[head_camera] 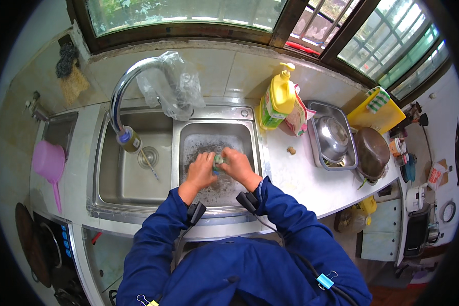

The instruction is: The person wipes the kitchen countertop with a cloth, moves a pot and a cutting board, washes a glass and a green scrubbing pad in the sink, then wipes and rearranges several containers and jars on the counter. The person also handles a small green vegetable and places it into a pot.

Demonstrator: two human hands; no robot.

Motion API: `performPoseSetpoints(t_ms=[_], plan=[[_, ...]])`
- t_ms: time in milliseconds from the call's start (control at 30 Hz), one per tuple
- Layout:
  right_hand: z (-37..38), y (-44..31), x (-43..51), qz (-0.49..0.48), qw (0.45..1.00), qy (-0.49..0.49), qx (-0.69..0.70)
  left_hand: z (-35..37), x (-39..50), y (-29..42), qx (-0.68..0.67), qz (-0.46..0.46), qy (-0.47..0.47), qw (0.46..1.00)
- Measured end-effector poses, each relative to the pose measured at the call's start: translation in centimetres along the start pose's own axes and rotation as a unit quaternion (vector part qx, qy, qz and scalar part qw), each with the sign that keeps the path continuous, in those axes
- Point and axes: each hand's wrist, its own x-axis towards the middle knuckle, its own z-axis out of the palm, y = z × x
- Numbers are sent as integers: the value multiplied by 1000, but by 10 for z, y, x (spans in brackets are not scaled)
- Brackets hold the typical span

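Over the right basin of a stainless steel double sink [252, 153], my left hand [202, 170] and my right hand [237, 164] are close together. Both hold one small object [217, 160] with green and whitish parts between their fingers; most of it is hidden, so its kind cannot be told. A bit of blue shows just below it. Under the hands, dark specks of dirt [199, 147] lie across the basin's bottom, which looks wet. The chrome faucet [116, 91] arches over the left basin, with a thin stick-like thing [150, 164] hanging below its end.
A plastic bag [172, 88] hangs at the faucet. Right of the sink stand a yellow pump bottle [278, 99], a grey tray [317, 162] with a metal bowl [331, 137], and a dark pot [372, 149]. A pink dipper [49, 160] lies at left, near a stove [57, 244].
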Motion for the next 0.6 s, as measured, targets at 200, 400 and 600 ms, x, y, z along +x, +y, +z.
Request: performPoseSetpoints(t_ms=[200,400,600], plan=[[6,21,0,282,761,-200,549,6,-5,0,43,29,43,998],[7,6,-3,170,768,-272,555,1,2,-3,93,61,69,991],[2,-7,5,-31,902,-272,335,-13,4,-2,32,6,43,999]])
